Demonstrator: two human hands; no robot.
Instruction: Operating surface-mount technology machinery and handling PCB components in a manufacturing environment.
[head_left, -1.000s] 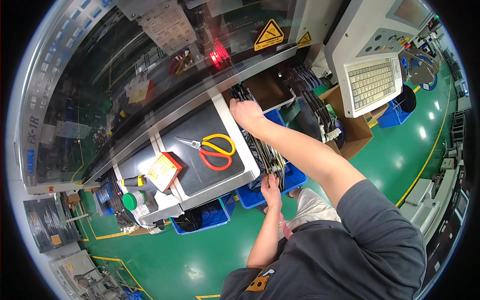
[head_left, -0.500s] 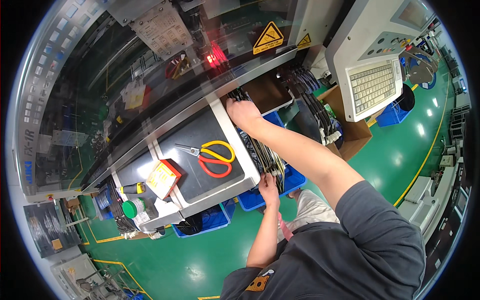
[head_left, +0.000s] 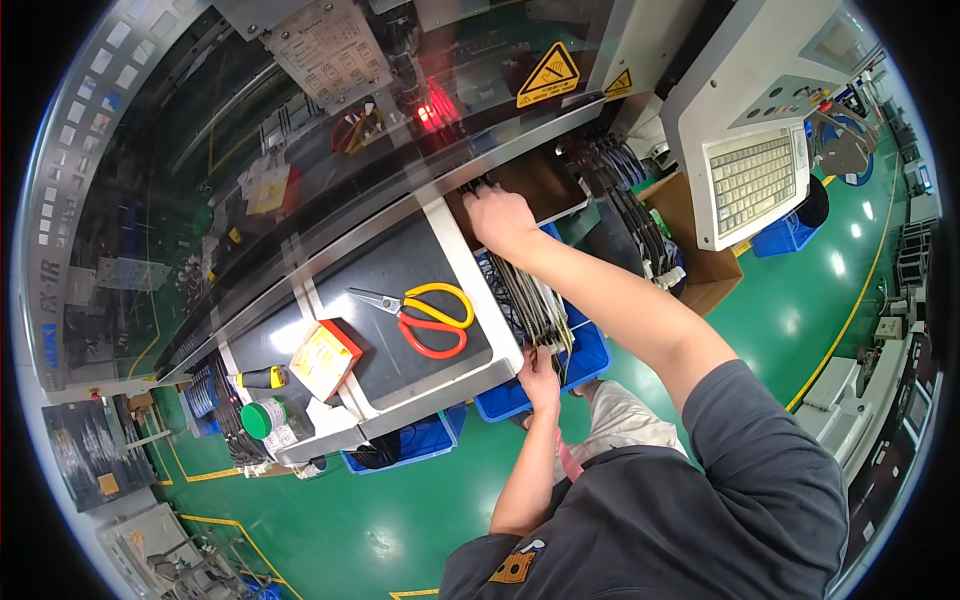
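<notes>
A row of long, thin metal tape feeders (head_left: 543, 310) lies beside the grey tabletop's right edge, reaching into the machine. My left hand (head_left: 540, 378) is closed at their near end, its fingers on the end of one feeder. Farther in, my right hand (head_left: 500, 215) is closed over the feeders' far end by the machine's front opening, its knuckles up. My right hand hides part of what it grips, and its fingertips are only partly visible.
Scissors (head_left: 434, 320) with yellow and red handles, a red-and-white box (head_left: 328, 360), a yellow-black handled tool (head_left: 264, 377) and a green-lidded jar (head_left: 263, 419) lie on the tabletop. Blue bins (head_left: 590, 362) stand below. A keyboard panel (head_left: 752, 185) juts out at right.
My right hand has shifted slightly right over the feeders' far end, and its fingers are bent differently. The left hand stays at the near end. The view has moved a little.
</notes>
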